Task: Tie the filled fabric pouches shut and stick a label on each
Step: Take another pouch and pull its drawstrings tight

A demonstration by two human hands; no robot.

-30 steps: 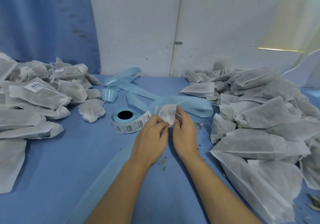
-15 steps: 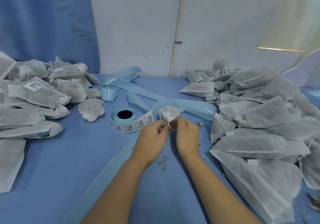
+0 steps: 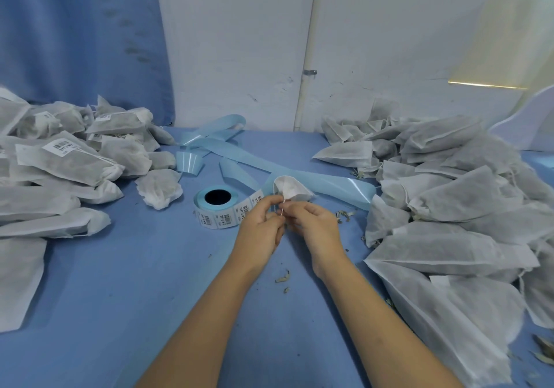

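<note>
1. The left hand (image 3: 260,226) and the right hand (image 3: 312,222) were drawn close together over the middle of the table (image 3: 120,282), fingertips almost meeting; both were curled in a pinch.
2. Between them they held a small white pouch (image 3: 289,188) by its gathered neck; its body stood up above the fingers, just beyond the hands; a thin white string (image 3: 281,206) ran down from the neck into the pinch; which hand had which end, I could not tell.
3. A label roll (image 3: 217,207) lay just left of the hands, barcode stickers facing out; its pale blue backing strip (image 3: 317,182) trailed in loops behind the pouch toward the wall (image 3: 239,43).
4. A pile of labelled pouches (image 3: 69,160) lay at the left edge; a larger pile of unlabelled pouches (image 3: 449,195) lay at the right, well apart from it.
5. One crumpled pouch (image 3: 159,189) sat alone between the left pile and the roll; dried leaf bits (image 3: 283,276) were scattered on the cloth near the right wrist.
</note>
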